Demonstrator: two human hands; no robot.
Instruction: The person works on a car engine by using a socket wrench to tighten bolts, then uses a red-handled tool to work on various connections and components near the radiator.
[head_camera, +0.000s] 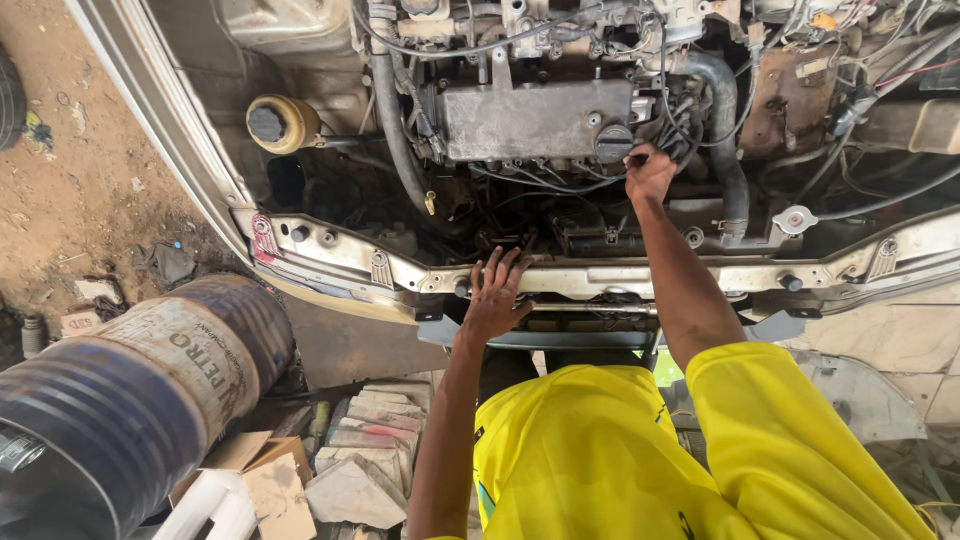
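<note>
I lean over an open car engine bay in a yellow shirt. My left hand (495, 292) rests flat with fingers spread on the pale front crossmember (340, 262), holding nothing. My right hand (649, 172) reaches deeper into the bay, fingers curled beside the black oil filler cap (612, 142) at the right end of the grey valve cover (535, 118). Whatever those fingers grip is too small or hidden to tell. Hoses and wires crowd around the right hand.
A yellowish fluid reservoir with a black cap (281, 123) sits at the bay's left. A thick black hose (728, 130) curves down at the right. A dark drum (120, 400) lies on its side at lower left, beside cardboard and broken blocks (355, 460). Dirt ground lies at left.
</note>
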